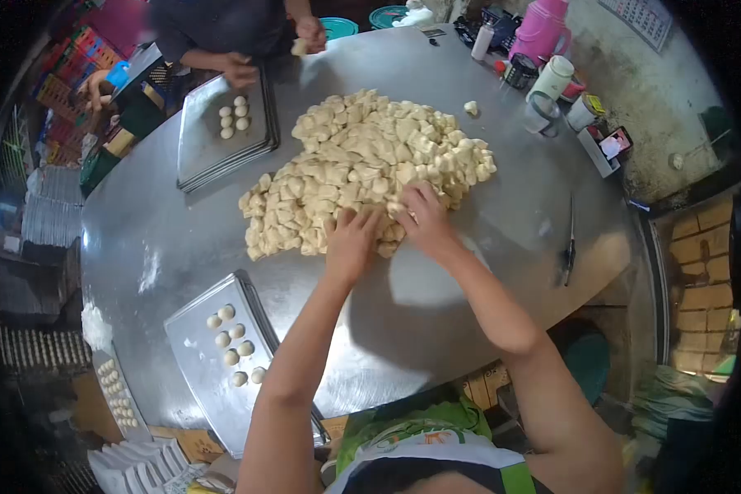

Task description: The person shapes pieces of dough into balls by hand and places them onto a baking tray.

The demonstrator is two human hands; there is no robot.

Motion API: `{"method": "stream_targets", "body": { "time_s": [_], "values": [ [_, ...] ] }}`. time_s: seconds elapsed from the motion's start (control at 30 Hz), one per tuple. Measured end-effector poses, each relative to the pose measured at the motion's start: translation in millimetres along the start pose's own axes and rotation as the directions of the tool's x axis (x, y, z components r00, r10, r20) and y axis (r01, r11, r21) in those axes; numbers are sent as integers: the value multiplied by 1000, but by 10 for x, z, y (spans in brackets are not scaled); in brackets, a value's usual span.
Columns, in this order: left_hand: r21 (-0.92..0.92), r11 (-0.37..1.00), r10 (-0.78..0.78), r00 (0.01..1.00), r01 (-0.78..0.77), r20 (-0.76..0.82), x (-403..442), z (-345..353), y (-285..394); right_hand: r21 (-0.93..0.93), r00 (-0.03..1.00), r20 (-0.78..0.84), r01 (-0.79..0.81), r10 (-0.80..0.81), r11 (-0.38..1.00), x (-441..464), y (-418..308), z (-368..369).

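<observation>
A broad heap of pale cut dough pieces (346, 165) lies on the metal table in front of me. At its near edge my left hand (354, 239) has its fingers bent over the dough, closed on a piece mostly hidden beneath them. My right hand (422, 221) is just to the right, its fingers curled round a dough piece (393, 207) at the heap's edge. Toward the lower left, a metal tray (198, 346) bears several round dough balls (230, 357) in rows.
Across the table (502, 272), a co-worker's hands (309, 33) are near stacked trays (202, 123) with several dough balls. A knife (570, 247) lies at the right. A pink thermos (539, 31), a white bottle (552, 78) and a clear jug (540, 114) stand along the back right edge.
</observation>
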State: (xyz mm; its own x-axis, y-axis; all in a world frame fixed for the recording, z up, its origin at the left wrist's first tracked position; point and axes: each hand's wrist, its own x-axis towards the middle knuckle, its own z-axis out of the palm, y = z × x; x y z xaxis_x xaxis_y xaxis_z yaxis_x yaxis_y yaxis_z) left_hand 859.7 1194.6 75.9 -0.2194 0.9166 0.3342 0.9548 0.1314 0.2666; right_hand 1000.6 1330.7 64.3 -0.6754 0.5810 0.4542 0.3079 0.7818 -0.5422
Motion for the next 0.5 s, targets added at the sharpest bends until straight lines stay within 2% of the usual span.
{"method": "stream_targets", "body": {
  "time_s": [0.07,0.1,0.13,0.17,0.2,0.23,0.27,0.3,0.33,0.37,0.4,0.43,0.47,0.5],
  "values": [
    [2,1000,14,1000,-13,-18,61,372,-223,313,960,150,-272,235,910,-513,-52,-286],
    [1,999,40,998,-40,-39,125,495,-294,277,917,222,-386,332,880,-943,71,-177],
    [-335,938,-88,996,87,14,145,477,-311,228,856,272,-501,439,835,-1432,184,-115],
    [-621,755,-171,977,211,124,104,455,-322,104,726,378,-650,575,753,-1789,71,-277],
    [-735,669,-123,992,115,43,-63,124,-180,112,709,339,-683,618,722,-2149,-128,-455],
    [-741,657,-177,984,140,29,-293,-65,-91,127,690,306,-712,656,690,-2475,-355,-568],
    [-712,678,-202,978,182,58,-593,-185,-69,109,734,248,-669,632,735,-2823,-446,-593],
    [-662,677,-266,946,320,186,-929,-368,11,91,775,201,-623,599,777,-3156,-510,-597],
    [-604,757,-262,963,249,68,-1344,-347,35,91,774,170,-629,610,772,-3420,-595,-607],
    [-573,774,-276,958,268,75,-1791,-267,19,-65,827,153,-538,541,840,-3598,-679,-643],
    [-412,874,-209,965,258,160,-2253,-234,-28,-223,871,157,-427,465,876,-3718,-709,-625],
    [-263,953,-114,982,151,151,-2636,-175,-11,-230,874,140,-428,465,874,-3665,-735,-601],
    [-105,994,-26,987,43,158,-2816,-143,30,-375,894,183,-321,409,870,-3541,-770,-584],
    [-115,992,-27,987,46,158,-2862,-26,-41,-504,900,246,-198,360,841,-3423,-792,-562]
  ]
}}
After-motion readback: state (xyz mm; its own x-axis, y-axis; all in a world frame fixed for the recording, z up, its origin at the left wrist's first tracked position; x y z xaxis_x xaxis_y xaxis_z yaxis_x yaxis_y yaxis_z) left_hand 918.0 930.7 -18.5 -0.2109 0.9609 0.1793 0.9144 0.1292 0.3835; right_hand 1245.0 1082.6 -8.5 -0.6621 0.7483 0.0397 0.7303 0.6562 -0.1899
